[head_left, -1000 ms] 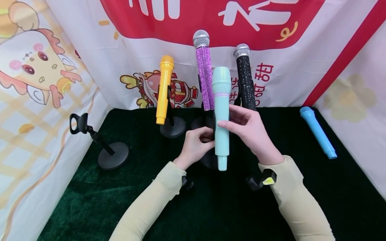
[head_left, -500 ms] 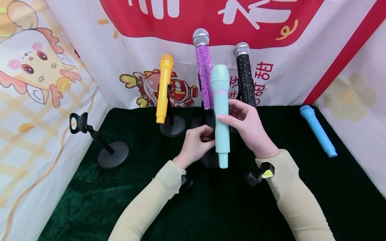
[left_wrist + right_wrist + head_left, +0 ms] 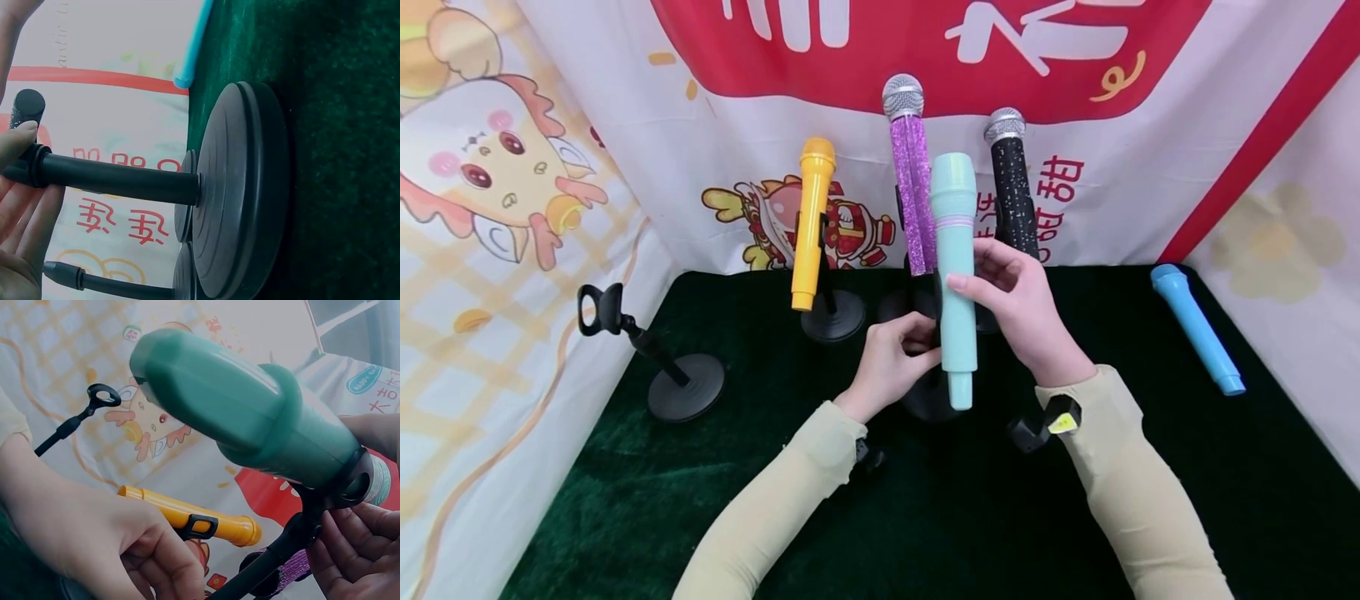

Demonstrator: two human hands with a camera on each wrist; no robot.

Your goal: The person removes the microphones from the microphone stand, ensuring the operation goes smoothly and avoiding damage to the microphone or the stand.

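Note:
A mint green microphone (image 3: 957, 333) stands nearly upright in front of me, grille up. My right hand (image 3: 1033, 321) holds it, thumb on its front and fingers behind. In the right wrist view a black clip (image 3: 350, 487) wraps round its body, atop a stand pole. My left hand (image 3: 887, 362) grips that stand's pole (image 3: 119, 178) close below the clip, thumb opposite the fingers. The round base (image 3: 225, 194) rests on the green cloth. Behind are a purple glitter microphone (image 3: 913, 192) and a black speckled one (image 3: 1013, 187), both on stands.
A yellow microphone (image 3: 811, 233) sits on a stand left of centre. Further left is a black stand (image 3: 685, 387) with nothing in its clip. On the right a blue microphone (image 3: 1198, 329) lies on the green cloth (image 3: 925, 517). A printed backdrop (image 3: 760, 125) rises behind.
The mint green microphone and my right hand have shifted slightly upward. My left hand keeps its grip on the stand; the other microphones have not moved.

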